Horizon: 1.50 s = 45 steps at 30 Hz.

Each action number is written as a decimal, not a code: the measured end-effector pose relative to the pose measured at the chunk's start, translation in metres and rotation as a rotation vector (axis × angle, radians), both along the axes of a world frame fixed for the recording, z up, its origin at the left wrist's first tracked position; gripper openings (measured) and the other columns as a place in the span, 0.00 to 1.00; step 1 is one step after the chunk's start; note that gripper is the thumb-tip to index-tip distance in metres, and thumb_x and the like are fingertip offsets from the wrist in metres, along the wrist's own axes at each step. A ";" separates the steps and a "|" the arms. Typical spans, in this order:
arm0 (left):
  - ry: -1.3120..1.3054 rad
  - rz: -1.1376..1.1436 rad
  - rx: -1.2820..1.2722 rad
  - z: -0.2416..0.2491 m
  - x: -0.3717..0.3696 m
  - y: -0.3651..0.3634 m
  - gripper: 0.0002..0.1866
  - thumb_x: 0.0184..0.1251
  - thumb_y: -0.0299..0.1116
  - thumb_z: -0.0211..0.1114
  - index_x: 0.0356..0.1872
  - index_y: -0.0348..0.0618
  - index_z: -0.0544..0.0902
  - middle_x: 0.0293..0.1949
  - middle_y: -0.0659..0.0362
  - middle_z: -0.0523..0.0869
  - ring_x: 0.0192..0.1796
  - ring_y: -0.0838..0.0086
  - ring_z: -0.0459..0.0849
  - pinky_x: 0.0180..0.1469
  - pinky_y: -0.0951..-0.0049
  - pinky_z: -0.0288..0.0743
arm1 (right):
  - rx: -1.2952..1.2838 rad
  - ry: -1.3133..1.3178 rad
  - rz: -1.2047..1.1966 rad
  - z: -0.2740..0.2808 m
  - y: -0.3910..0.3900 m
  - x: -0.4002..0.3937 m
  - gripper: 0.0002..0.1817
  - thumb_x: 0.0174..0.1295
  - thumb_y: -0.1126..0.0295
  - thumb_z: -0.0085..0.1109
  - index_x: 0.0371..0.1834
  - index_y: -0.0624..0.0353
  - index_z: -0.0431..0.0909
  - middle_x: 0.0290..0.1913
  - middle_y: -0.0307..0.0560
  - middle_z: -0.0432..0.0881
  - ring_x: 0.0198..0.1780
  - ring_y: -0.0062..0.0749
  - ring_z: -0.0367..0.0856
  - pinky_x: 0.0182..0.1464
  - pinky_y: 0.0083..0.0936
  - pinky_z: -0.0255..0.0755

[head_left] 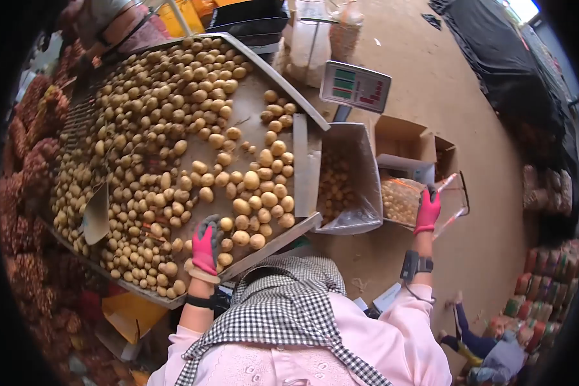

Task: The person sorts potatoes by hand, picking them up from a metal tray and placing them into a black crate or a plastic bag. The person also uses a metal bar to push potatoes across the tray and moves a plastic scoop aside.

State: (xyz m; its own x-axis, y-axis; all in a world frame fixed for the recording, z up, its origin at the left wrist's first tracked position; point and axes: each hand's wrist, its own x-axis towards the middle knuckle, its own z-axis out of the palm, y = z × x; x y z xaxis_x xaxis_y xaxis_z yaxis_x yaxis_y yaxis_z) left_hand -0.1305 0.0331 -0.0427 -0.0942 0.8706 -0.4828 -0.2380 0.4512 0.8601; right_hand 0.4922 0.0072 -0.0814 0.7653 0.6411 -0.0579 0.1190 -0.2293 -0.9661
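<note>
A sloped sorting table [254,103] holds a spread of potatoes [167,96]. At its near edge my left hand [206,246], in a pink glove with grey fingers, lies among the potatoes. Its fingers are stretched out and look apart; whatever is under the palm is hidden. Out to the right, my right hand [428,210] wears the same kind of glove. It is closed beside a box with a clear bag of small potatoes [401,201] and next to a clear plastic sheet with a red edge [455,198]. What its fingers hold, if anything, is hidden.
A plastic-lined box [360,177] with potatoes stands against the table's right end, below a scale display [355,87]. Cardboard boxes [402,138] sit beyond it. Red net sacks [32,122] are piled at left. Another person [498,357] is at lower right.
</note>
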 end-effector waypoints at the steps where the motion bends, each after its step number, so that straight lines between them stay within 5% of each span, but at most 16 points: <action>1: -0.021 0.003 -0.017 -0.001 0.003 0.000 0.15 0.79 0.36 0.56 0.58 0.42 0.79 0.55 0.63 0.82 0.55 0.78 0.79 0.57 0.76 0.75 | -0.004 0.026 0.206 0.002 0.021 -0.046 0.21 0.67 0.70 0.61 0.62 0.62 0.76 0.53 0.51 0.84 0.51 0.28 0.83 0.53 0.23 0.77; 4: 0.081 0.067 0.042 0.008 0.023 0.000 0.15 0.79 0.34 0.56 0.59 0.40 0.79 0.54 0.61 0.83 0.55 0.77 0.80 0.57 0.75 0.76 | 0.000 -0.068 0.884 0.069 0.077 -0.205 0.18 0.62 0.74 0.65 0.56 0.60 0.80 0.54 0.44 0.84 0.53 0.25 0.83 0.52 0.24 0.78; 6: 0.080 0.070 0.052 0.008 0.033 0.000 0.16 0.79 0.35 0.56 0.60 0.39 0.78 0.55 0.59 0.83 0.57 0.74 0.81 0.59 0.72 0.77 | 0.092 -0.241 1.152 0.081 0.118 -0.271 0.21 0.58 0.74 0.67 0.56 0.57 0.79 0.54 0.47 0.83 0.54 0.39 0.84 0.58 0.30 0.77; 9: 0.014 0.011 0.012 0.020 0.054 -0.006 0.18 0.79 0.36 0.55 0.61 0.37 0.77 0.57 0.56 0.82 0.57 0.70 0.82 0.59 0.69 0.79 | 0.201 -0.616 1.159 0.057 0.189 -0.342 0.20 0.59 0.71 0.65 0.56 0.55 0.77 0.55 0.50 0.81 0.56 0.49 0.79 0.56 0.39 0.76; 15: -0.380 0.066 -0.085 0.037 0.062 -0.015 0.19 0.79 0.35 0.55 0.63 0.34 0.75 0.57 0.52 0.82 0.54 0.65 0.85 0.55 0.68 0.81 | -0.360 -1.225 1.337 0.040 0.265 -0.413 0.23 0.50 0.73 0.68 0.52 0.53 0.75 0.54 0.55 0.76 0.59 0.52 0.76 0.55 0.43 0.76; 18: -0.532 0.207 -0.099 0.039 0.058 -0.008 0.21 0.79 0.38 0.55 0.65 0.35 0.73 0.58 0.51 0.81 0.56 0.63 0.84 0.56 0.66 0.81 | -0.257 -0.920 1.340 0.046 0.264 -0.401 0.25 0.52 0.72 0.71 0.56 0.54 0.78 0.53 0.52 0.80 0.53 0.43 0.82 0.53 0.35 0.80; 21: -0.789 0.477 -0.091 0.042 0.051 0.005 0.25 0.79 0.46 0.53 0.68 0.41 0.70 0.60 0.51 0.77 0.59 0.63 0.81 0.60 0.63 0.79 | -0.300 0.305 1.649 0.082 0.234 -0.409 0.25 0.60 0.61 0.72 0.59 0.55 0.79 0.47 0.48 0.86 0.45 0.24 0.84 0.46 0.21 0.80; 22: -0.794 0.488 -0.085 0.043 0.046 0.008 0.25 0.79 0.46 0.53 0.68 0.41 0.70 0.60 0.51 0.77 0.59 0.63 0.81 0.60 0.63 0.79 | -0.262 0.352 1.728 0.082 0.227 -0.415 0.23 0.60 0.62 0.69 0.58 0.57 0.79 0.49 0.51 0.85 0.47 0.32 0.86 0.48 0.28 0.81; 24: -0.931 0.545 0.029 0.041 0.032 0.009 0.23 0.78 0.45 0.55 0.66 0.43 0.73 0.56 0.53 0.80 0.55 0.66 0.81 0.56 0.67 0.81 | 0.102 -0.588 1.723 0.084 0.233 -0.440 0.21 0.60 0.66 0.66 0.56 0.59 0.79 0.50 0.53 0.83 0.50 0.44 0.86 0.50 0.35 0.82; 27: -0.908 0.587 0.000 0.021 0.007 0.000 0.17 0.77 0.36 0.57 0.61 0.41 0.76 0.49 0.57 0.82 0.43 0.75 0.81 0.37 0.80 0.78 | -0.220 -1.112 1.701 0.079 0.246 -0.480 0.18 0.59 0.68 0.64 0.54 0.57 0.80 0.54 0.56 0.81 0.55 0.53 0.83 0.54 0.41 0.80; 33: -0.875 0.511 0.009 0.023 0.000 -0.015 0.15 0.76 0.34 0.60 0.59 0.40 0.79 0.42 0.60 0.82 0.33 0.80 0.79 0.27 0.87 0.71 | -0.292 -1.225 1.760 0.073 0.259 -0.498 0.16 0.57 0.63 0.64 0.48 0.53 0.81 0.49 0.57 0.79 0.51 0.54 0.82 0.52 0.42 0.77; 36: -0.667 0.566 -0.111 0.032 0.001 -0.016 0.15 0.75 0.35 0.61 0.58 0.41 0.80 0.42 0.61 0.83 0.35 0.83 0.79 0.28 0.87 0.72 | -0.029 -0.665 1.744 0.051 0.278 -0.474 0.20 0.59 0.58 0.64 0.53 0.54 0.80 0.50 0.52 0.81 0.49 0.47 0.83 0.51 0.42 0.79; 39: -0.338 0.502 -0.156 0.015 -0.006 -0.010 0.13 0.72 0.29 0.62 0.55 0.43 0.83 0.49 0.60 0.84 0.39 0.77 0.83 0.40 0.77 0.79 | -0.495 1.010 1.548 0.070 0.286 -0.470 0.14 0.71 0.64 0.56 0.55 0.58 0.76 0.46 0.42 0.82 0.48 0.32 0.83 0.48 0.34 0.83; 40: -0.340 0.510 -0.158 -0.002 -0.007 -0.005 0.13 0.72 0.29 0.62 0.55 0.43 0.83 0.49 0.60 0.84 0.39 0.77 0.83 0.40 0.77 0.79 | 0.109 0.578 1.794 0.056 0.280 -0.481 0.14 0.69 0.67 0.59 0.56 0.56 0.76 0.44 0.43 0.83 0.45 0.30 0.84 0.47 0.30 0.82; 42: 1.068 0.210 0.194 -0.009 -0.003 0.020 0.17 0.66 0.25 0.62 0.55 0.49 0.83 0.56 0.52 0.81 0.44 0.68 0.85 0.43 0.67 0.83 | -0.314 1.120 1.446 0.070 0.285 -0.511 0.14 0.68 0.70 0.60 0.56 0.57 0.77 0.45 0.41 0.83 0.43 0.28 0.84 0.45 0.27 0.82; 45: 1.486 -0.064 0.070 -0.002 -0.005 0.055 0.22 0.62 0.25 0.61 0.59 0.52 0.80 0.60 0.48 0.77 0.49 0.61 0.84 0.45 0.62 0.84 | -0.001 -0.466 1.804 0.055 0.285 -0.560 0.17 0.61 0.76 0.59 0.54 0.53 0.80 0.51 0.50 0.81 0.50 0.42 0.82 0.51 0.34 0.79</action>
State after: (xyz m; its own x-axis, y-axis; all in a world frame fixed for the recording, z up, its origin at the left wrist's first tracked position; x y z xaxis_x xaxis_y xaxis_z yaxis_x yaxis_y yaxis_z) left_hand -0.1353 0.0885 -0.0446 -0.4124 0.9090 0.0604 0.8727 0.3752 0.3125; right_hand -0.0675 0.2918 -0.0268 -0.8006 0.5949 -0.0711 0.4106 0.4584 -0.7882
